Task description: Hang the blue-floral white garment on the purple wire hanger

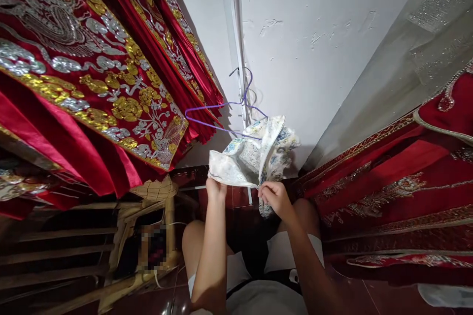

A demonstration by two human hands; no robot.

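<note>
A white garment with a blue and yellow floral pattern (276, 150) hangs partly on a purple wire hanger (210, 107), whose left arm is bare. My left hand (216, 188) grips the garment's left edge from below, its fingers mostly hidden behind the cloth. At the lower middle of the opening, my right hand (273, 197) pinches the garment's edge between thumb and fingers. Between the two hands the cloth is spread, so its patterned inside shows. The hanger's hook sits by a narrow metal strip (236, 44) on the wall.
Red embroidered garments with gold and silver sequins (121, 88) hang at left. More red beaded clothing (388, 177) hangs at right, beside sheer pale fabric (436, 34). A bamboo chair (168, 216) stands low at left. The white wall (314, 44) rises straight ahead.
</note>
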